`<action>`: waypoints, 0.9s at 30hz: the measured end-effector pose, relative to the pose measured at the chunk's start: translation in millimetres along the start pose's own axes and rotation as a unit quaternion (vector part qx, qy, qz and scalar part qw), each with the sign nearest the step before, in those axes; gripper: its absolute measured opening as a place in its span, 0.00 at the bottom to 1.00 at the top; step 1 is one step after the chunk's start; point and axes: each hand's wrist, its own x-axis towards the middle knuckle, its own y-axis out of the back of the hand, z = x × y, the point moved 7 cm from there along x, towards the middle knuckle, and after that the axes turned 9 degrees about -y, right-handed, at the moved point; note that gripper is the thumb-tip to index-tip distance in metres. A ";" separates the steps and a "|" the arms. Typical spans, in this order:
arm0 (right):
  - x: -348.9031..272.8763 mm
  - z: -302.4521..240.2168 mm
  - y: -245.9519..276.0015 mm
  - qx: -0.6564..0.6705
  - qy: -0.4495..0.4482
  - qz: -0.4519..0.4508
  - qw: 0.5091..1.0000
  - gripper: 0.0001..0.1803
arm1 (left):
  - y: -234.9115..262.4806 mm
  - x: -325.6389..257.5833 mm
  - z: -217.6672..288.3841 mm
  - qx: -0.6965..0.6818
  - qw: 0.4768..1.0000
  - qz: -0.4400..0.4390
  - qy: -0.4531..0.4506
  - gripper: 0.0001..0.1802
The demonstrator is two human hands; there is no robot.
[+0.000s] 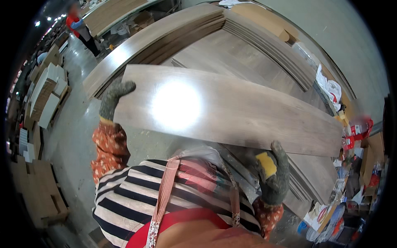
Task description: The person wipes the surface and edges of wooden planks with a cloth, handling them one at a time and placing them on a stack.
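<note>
I hold a long grey-brown wooden plank (248, 113) flat in front of my chest, with a bright glare spot near its left part. My left hand (112, 98), in a grey knit glove, grips the plank's left end. My right hand (275, 173), also in a grey glove, grips the plank's near edge toward its right end and also holds a yellow sponge (267, 164) against the palm. Below the plank lie stacks of similar planks (231, 53) fanned out on a work surface.
Cardboard boxes (45, 89) are piled along the left aisle on the concrete floor (74, 136). A person in red (79, 27) stands far back left. Bags, bottles and packets (351, 136) clutter the right side. More flat cardboard (39, 190) lies at lower left.
</note>
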 end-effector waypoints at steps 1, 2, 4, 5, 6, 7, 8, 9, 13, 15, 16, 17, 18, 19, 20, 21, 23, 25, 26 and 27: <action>12.2 2.1 -14.2 -0.026 -0.002 -0.007 1.000 0.25 | 9.7 0.6 -14.8 -0.010 0.999 0.019 0.025 0.18; 29.3 2.2 -28.8 -0.056 -0.007 -0.014 0.998 0.24 | 14.5 1.0 -28.4 -0.023 0.998 0.023 0.056 0.19; 47.1 5.0 -51.7 0.143 -0.091 -0.010 0.985 0.23 | 44.8 2.0 -68.9 -0.033 0.993 0.026 0.108 0.15; 57.7 8.8 -56.7 0.246 -0.116 -0.016 0.962 0.23 | 69.5 16.1 -95.0 0.031 0.993 0.042 0.104 0.14; 68.1 13.9 -64.6 0.239 -0.109 -0.046 0.964 0.24 | 18.3 2.1 -46.8 -0.131 0.986 0.062 0.085 0.16; 81.1 16.8 -68.0 0.173 -0.075 -0.077 0.979 0.25 | 58.8 22.6 -62.9 -0.072 0.995 0.038 0.058 0.17; 91.4 19.1 -65.9 0.087 -0.029 -0.086 0.992 0.26 | 93.5 47.6 -79.9 -0.033 0.999 0.015 0.033 0.17; 102.3 20.1 -59.5 0.015 0.001 -0.069 0.997 0.26 | 111.4 78.5 -90.9 -0.008 1.000 -0.011 0.009 0.17; 92.8 -2.4 -14.9 -0.113 0.128 0.118 0.978 0.21 | 90.1 144.5 -127.1 0.029 0.999 -0.015 -0.039 0.20; 71.2 4.4 37.5 -0.040 0.017 0.244 0.969 0.19 | 51.8 159.9 -145.8 0.037 0.999 -0.018 -0.031 0.20; 48.9 8.3 66.0 0.064 -0.036 0.334 0.940 0.18 | 32.8 163.6 -153.4 0.039 0.998 -0.023 -0.033 0.19; -15.6 -3.6 83.5 0.126 -0.041 0.422 0.897 0.18 | 43.7 128.1 -146.3 0.037 0.998 -0.015 -0.043 0.19; -79.7 5.4 103.6 0.205 0.018 0.529 0.823 0.19 | 48.0 101.2 -138.2 0.042 0.998 -0.005 -0.054 0.19; -113.9 22.7 138.1 0.170 0.031 0.597 0.784 0.20 | 36.9 93.8 -135.3 0.044 0.997 -0.002 -0.059 0.19; -148.7 43.1 171.1 0.133 0.043 0.658 0.740 0.22 | 22.9 84.4 -136.6 0.045 0.997 0.000 -0.063 0.19; -169.9 65.5 191.7 0.075 0.007 0.695 0.715 0.21 | 5.2 82.3 -137.3 0.048 0.997 -0.001 -0.062 0.19; -194.7 114.2 238.1 -0.044 -0.055 0.751 0.656 0.21 | -29.0 80.3 -140.8 0.046 0.997 0.006 -0.057 0.19; -184.0 169.9 259.5 -0.175 -0.238 0.704 0.646 0.21 | -47.3 69.4 -139.4 0.058 0.997 0.025 -0.049 0.19; -178.7 193.6 265.6 -0.118 -0.269 0.687 0.665 0.23 | -50.2 61.0 -138.8 0.068 0.996 0.038 -0.046 0.19; -163.3 194.4 272.2 -0.153 -0.202 0.668 0.700 0.24 | -50.4 53.9 -135.4 0.074 0.995 0.047 -0.045 0.19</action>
